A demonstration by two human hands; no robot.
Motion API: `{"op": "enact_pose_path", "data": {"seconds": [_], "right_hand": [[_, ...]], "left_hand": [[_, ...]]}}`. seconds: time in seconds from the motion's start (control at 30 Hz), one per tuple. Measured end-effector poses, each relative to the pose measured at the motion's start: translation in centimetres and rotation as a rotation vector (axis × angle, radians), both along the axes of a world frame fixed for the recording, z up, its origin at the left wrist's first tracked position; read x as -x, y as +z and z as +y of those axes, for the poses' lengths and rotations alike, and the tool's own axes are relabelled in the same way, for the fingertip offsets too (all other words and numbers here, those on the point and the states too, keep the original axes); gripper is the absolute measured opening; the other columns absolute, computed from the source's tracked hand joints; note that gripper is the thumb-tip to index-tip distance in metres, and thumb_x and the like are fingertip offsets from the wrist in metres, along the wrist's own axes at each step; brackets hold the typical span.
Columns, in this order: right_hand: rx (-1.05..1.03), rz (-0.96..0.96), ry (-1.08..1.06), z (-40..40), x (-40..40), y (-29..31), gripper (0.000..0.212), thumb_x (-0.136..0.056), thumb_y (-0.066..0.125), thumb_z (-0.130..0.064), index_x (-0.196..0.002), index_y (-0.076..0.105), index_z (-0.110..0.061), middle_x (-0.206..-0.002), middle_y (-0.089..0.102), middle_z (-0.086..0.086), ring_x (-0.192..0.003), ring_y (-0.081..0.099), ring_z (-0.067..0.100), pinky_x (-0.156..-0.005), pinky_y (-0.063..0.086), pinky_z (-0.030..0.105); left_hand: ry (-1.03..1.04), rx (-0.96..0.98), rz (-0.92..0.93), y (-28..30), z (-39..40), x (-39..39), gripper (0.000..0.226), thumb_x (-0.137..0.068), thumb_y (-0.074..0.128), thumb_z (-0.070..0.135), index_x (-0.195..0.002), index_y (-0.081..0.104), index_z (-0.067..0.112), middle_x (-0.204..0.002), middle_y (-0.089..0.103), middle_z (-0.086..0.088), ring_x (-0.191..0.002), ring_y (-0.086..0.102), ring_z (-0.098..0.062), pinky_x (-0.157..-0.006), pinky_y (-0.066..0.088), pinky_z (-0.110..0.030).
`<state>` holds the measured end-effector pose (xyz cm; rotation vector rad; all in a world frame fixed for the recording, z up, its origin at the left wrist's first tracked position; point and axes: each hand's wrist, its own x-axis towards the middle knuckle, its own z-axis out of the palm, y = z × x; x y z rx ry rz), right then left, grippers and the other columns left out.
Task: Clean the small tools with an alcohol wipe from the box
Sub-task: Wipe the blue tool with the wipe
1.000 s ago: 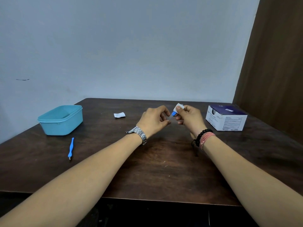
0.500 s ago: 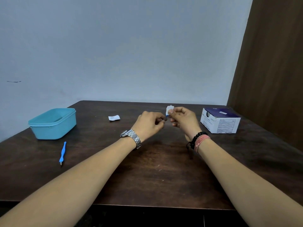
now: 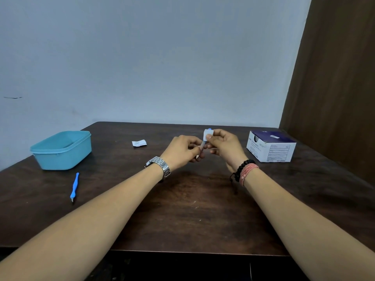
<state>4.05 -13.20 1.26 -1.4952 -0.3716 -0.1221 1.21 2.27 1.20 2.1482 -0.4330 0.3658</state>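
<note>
The left hand point(image 3: 181, 152) is pinching a small tool point(image 3: 203, 146) while the right hand point(image 3: 225, 146) is pressing a white wipe point(image 3: 207, 135) around it.

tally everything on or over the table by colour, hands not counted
Blue: 3, namely tub, tool on the table, tool being wiped
White: 2, namely wipe, torn wrapper
White and purple: 1, the wipe box
Total: 6

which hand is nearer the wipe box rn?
Right. The right hand is just left of the wipe box, not touching; the left hand is farther left, beyond the right.
</note>
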Motion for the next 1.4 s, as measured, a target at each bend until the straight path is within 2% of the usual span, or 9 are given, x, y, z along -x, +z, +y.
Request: {"op": "enact_pose_path", "data": {"seconds": [0.3,0.4,0.5,0.67,0.9,1.03,1.17,1.2,1.4], "right_hand": [[0.018,0.024,-0.047,0.03,-0.08,0.02,0.015,-0.098,0.055,-0.014,-0.084,0.061,-0.010,-0.071,0.064,0.005,-0.053,0.060,0.005,-0.052,0.046,0.016],[0.041,0.009,-0.012,-0.10,0.00,-0.03,0.004,-0.094,0.061,-0.009,-0.090,0.061,-0.011,-0.070,0.066,0.000,-0.056,0.061,0.004,-0.054,0.046,0.018],[0.076,-0.021,-0.005,0.02,0.20,0.04,0.008,-0.091,0.064,-0.006,-0.094,0.061,-0.013,-0.072,0.066,-0.003,-0.059,0.062,0.002,-0.055,0.045,0.018],[0.034,0.013,-0.072,-0.21,0.03,0.14,0.017,-0.097,0.057,-0.020,-0.084,0.064,-0.012,-0.071,0.066,0.003,-0.060,0.059,0.010,-0.052,0.044,0.018],[0.092,-0.021,-0.027,0.05,0.17,0.13,0.002,-0.092,0.063,-0.011,-0.092,0.062,-0.013,-0.075,0.067,0.001,-0.058,0.061,0.004,-0.055,0.044,0.018],[0.053,0.018,-0.094,-0.22,0.00,0.23,0.022,-0.098,0.055,-0.023,-0.080,0.063,-0.013,-0.070,0.065,0.004,-0.058,0.059,0.010,-0.051,0.044,0.017],[0.080,-0.017,-0.019,-0.10,0.17,0.15,0.004,-0.092,0.063,-0.010,-0.091,0.062,-0.013,-0.072,0.066,0.000,-0.055,0.061,0.002,-0.052,0.044,0.017],[0.094,-0.027,-0.004,-0.06,0.06,0.03,0.009,-0.089,0.066,-0.007,-0.094,0.062,-0.014,-0.074,0.067,-0.002,-0.056,0.061,0.000,-0.052,0.044,0.016],[0.046,0.000,-0.068,-0.07,-0.05,0.14,0.012,-0.095,0.059,-0.016,-0.085,0.064,-0.014,-0.073,0.065,0.000,-0.058,0.055,0.007,-0.050,0.045,0.016]], "left_hand": [[-0.035,-0.033,0.025,-0.08,0.00,0.04,0.017,-0.092,0.053,0.008,-0.092,0.068,0.017,-0.074,0.072,0.003,-0.068,0.069,-0.007,-0.061,0.054,-0.018],[-0.020,-0.019,0.019,-0.10,0.17,-0.13,0.017,-0.093,0.053,0.008,-0.088,0.068,0.016,-0.073,0.072,0.003,-0.065,0.068,-0.005,-0.061,0.054,-0.019],[-0.012,-0.032,0.008,-0.11,0.56,-0.39,0.016,-0.093,0.053,0.010,-0.090,0.068,0.015,-0.075,0.073,0.003,-0.067,0.069,-0.007,-0.064,0.056,-0.022],[-0.057,-0.066,0.010,-0.18,0.21,-0.21,0.015,-0.094,0.053,0.012,-0.095,0.068,0.014,-0.076,0.073,0.004,-0.068,0.069,-0.006,-0.066,0.056,-0.021],[-0.032,-0.045,0.025,-0.07,0.66,-0.35,0.016,-0.094,0.054,0.013,-0.087,0.067,0.019,-0.077,0.074,0.003,-0.069,0.070,-0.009,-0.071,0.057,-0.028],[-0.065,-0.065,0.028,-0.08,0.26,-0.21,0.014,-0.093,0.055,0.015,-0.093,0.069,0.017,-0.076,0.074,0.003,-0.071,0.069,-0.008,-0.073,0.057,-0.028],[-0.020,-0.052,0.015,-0.02,0.55,-0.40,0.015,-0.092,0.055,0.014,-0.085,0.068,0.018,-0.074,0.074,0.003,-0.070,0.068,-0.009,-0.073,0.057,-0.032],[-0.009,-0.055,0.011,-0.04,0.67,-0.48,0.014,-0.092,0.056,0.014,-0.085,0.067,0.018,-0.075,0.074,0.002,-0.070,0.069,-0.010,-0.072,0.057,-0.032],[-0.012,0.003,0.021,-0.23,0.47,-0.63,0.005,-0.092,0.061,0.018,-0.088,0.064,0.019,-0.076,0.075,-0.001,-0.067,0.069,-0.010,-0.063,0.048,-0.015]]}}
